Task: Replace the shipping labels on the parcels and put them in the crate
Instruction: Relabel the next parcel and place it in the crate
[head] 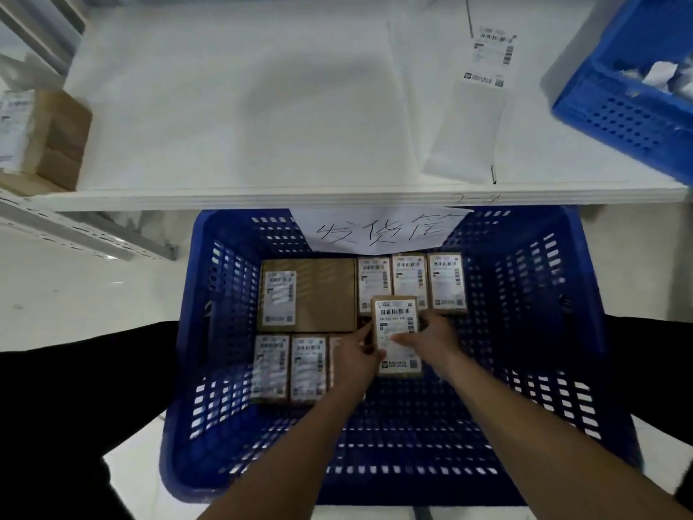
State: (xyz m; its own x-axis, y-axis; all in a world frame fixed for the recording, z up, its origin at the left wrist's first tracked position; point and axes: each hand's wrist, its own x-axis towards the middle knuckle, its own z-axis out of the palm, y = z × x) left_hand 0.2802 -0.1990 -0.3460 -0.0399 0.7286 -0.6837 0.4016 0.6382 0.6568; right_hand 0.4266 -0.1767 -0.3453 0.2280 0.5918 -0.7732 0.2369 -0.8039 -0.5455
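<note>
Both hands, left (358,356) and right (431,337), pinch small brown parcel (397,334), white barcode label up, apparently flat, inside blue crate (555,332).

Seven small brown cardboard parcels with white labels (396,334), one large brown cardboard parcel (307,294), inside one dark-blue perforated plastic crate (543,294); second blue crate (618,106) at two o'clock.

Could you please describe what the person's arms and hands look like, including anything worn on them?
Both forearms are bare up to the frame's bottom edge, with no sleeves showing. The left hand and right hand wear no gloves, and no watch, ring or wristband is visible. The fingers are bare too.
</note>
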